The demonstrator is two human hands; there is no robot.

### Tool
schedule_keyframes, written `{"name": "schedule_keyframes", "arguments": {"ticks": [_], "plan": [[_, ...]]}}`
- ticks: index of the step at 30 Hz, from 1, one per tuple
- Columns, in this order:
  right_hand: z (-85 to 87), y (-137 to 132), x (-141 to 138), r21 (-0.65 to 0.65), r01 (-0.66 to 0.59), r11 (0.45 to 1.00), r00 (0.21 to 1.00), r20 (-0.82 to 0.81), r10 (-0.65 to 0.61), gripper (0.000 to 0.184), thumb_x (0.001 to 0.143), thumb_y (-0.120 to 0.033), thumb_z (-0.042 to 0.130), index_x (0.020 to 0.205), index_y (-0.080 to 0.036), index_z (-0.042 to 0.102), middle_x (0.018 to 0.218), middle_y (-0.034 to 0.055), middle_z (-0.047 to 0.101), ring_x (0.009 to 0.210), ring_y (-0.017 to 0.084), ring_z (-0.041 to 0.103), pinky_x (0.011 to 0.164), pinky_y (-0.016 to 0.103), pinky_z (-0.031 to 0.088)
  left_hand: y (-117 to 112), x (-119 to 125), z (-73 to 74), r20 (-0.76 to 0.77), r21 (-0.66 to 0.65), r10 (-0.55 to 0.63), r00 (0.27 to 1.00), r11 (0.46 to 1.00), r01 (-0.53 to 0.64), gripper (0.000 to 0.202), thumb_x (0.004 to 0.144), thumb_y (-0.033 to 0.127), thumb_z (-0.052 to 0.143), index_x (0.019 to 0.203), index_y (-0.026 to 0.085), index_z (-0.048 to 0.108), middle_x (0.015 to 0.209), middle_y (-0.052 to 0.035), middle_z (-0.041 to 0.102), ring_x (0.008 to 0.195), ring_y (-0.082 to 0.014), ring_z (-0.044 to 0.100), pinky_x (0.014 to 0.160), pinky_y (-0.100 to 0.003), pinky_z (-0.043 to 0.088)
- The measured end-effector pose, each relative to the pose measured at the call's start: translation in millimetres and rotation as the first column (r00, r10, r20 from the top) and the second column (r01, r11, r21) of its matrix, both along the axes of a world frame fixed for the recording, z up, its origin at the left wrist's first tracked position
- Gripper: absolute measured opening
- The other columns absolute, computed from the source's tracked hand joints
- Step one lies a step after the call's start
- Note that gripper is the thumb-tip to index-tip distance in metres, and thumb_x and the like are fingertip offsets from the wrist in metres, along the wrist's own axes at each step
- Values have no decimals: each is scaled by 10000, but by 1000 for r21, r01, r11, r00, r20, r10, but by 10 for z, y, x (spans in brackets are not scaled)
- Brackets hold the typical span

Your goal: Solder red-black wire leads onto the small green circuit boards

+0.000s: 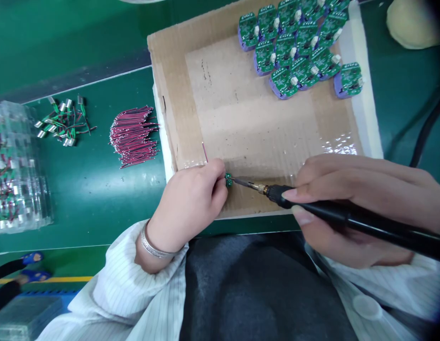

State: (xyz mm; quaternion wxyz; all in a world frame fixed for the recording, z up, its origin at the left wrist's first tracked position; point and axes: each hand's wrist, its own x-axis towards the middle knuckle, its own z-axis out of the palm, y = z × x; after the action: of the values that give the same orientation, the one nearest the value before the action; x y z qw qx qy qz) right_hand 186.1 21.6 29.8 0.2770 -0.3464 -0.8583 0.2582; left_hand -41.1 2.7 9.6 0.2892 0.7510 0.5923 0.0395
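My left hand (194, 199) is closed in a pinch over the cardboard's near edge. A tiny green circuit board (228, 179) pokes out past its fingertips, most of it hidden by the fingers. A thin red wire (204, 152) sticks up from behind the same hand; its lower end is out of sight. In my right hand (358, 203) is a black soldering iron (312, 208), gripped like a pen. Its tip points left and meets the edge of the little board; whether it touches is too small to tell.
The cardboard sheet (241, 118) carries several green boards on purple bases (285, 49) at its far right. Left of it lie a bundle of red and black wires (134, 137), a heap of small wired metal parts (65, 121) and stacked clear trays (19, 175). A black cable (427, 128) runs at right.
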Motion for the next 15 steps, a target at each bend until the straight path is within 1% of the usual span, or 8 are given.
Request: {"name": "schedule_keyframes", "arguments": {"ticks": [4,7,11,15], "plan": [[0,5,-20,14,-25,1000,1000,11,25,178,750,-115,602,883,-233,591,740,21,649,661,129,663,608,251,567,4,1,2,17,-9,7,1000,1000,-7,81,866,180,484,821,184,551,611,28,520,537,-125,484,524,-255,300],[-14,12,-51,71,-37,997,999,-19,39,162,739,-120,613,863,-222,588,701,10,641,619,124,651,581,252,562,19,-1,3,25,-15,9,1000,1000,-8,81,855,169,481,801,185,539,605,30,506,535,-122,472,525,-256,293],[-26,15,-52,137,-80,987,996,-12,83,153,728,-112,593,822,-232,571,655,-17,618,588,123,627,545,263,552,55,3,3,21,-29,3,1000,1000,-3,91,846,170,483,763,189,516,592,34,482,536,-122,462,529,-258,280],[-23,40,30,153,-109,982,992,-49,118,106,739,-118,636,813,-188,609,674,10,634,608,123,634,569,254,554,72,14,2,12,-42,1,1000,999,0,89,839,166,486,758,191,511,593,36,484,543,-122,467,538,-260,274]]}}
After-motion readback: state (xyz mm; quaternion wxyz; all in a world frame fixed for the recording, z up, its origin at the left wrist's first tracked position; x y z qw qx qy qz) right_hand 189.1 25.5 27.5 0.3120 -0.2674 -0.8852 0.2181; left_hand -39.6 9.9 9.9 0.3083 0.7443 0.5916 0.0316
